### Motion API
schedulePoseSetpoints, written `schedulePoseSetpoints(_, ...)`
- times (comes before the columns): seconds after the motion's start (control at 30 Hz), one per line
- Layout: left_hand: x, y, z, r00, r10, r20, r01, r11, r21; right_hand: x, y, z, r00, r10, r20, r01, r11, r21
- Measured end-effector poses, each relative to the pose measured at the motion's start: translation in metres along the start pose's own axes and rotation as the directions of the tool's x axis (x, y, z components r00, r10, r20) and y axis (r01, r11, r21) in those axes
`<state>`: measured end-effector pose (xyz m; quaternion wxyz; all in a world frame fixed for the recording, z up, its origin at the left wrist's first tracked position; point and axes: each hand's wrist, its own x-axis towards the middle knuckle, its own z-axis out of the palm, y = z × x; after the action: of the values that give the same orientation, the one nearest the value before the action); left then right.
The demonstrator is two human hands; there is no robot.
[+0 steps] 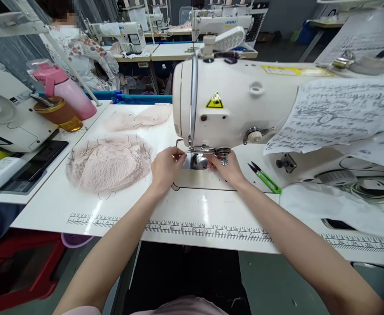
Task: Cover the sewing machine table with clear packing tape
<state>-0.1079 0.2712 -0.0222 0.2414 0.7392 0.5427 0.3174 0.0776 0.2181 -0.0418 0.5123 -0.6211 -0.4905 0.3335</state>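
Note:
Both my hands are at the needle area of a white sewing machine (pixel 231 100). My left hand (pixel 166 165) is just left of the needle plate (pixel 196 162), its thumb and forefinger pinched together; anything between them is too small to make out. My right hand (pixel 227 168) reaches under the machine head to the right of the needle, fingers curled and partly hidden by the tension dial (pixel 223 153). Left of my left hand lies a pile of pale pink lace pieces (pixel 111 164). Green-handled thread snips (pixel 264 178) rest to the right of my right hand.
More pink fabric (pixel 142 117) lies behind the pile. A pink bottle (pixel 67 89) and a brown cup (pixel 58 113) stand at the left beside a neighbouring machine. Handwritten paper (pixel 346 113) hangs over the machine's right side. A ruler strip (pixel 205 229) runs along the table's front edge. Another person (pixel 80 57) sits beyond.

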Motion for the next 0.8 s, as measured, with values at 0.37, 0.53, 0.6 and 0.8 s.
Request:
schedulePoseSetpoints(0.37, 0.001, -0.003, 0.007, 0.991, 0.103, 0.089, -0.122, 0.964, 0.237, 0.000, -0.002, 0.002, 0.999, 0.022, -0.035, -0.023, 0.999, -0.038)
schedulePoseSetpoints(0.53, 0.003, -0.003, 0.010, 0.995, 0.053, 0.083, -0.075, 0.957, 0.281, -0.001, 0.001, 0.002, 0.999, 0.018, -0.047, -0.020, 0.998, -0.059)
schedulePoseSetpoints(0.6, 0.003, -0.004, 0.010, 0.997, 0.034, 0.073, -0.052, 0.963, 0.265, -0.001, 0.001, 0.002, 0.999, 0.014, -0.046, -0.017, 0.998, -0.062)
schedulePoseSetpoints(0.8, 0.003, -0.006, 0.012, 0.998, 0.030, 0.051, -0.042, 0.970, 0.239, -0.002, -0.002, 0.002, 0.999, 0.011, -0.037, -0.013, 0.998, -0.065)
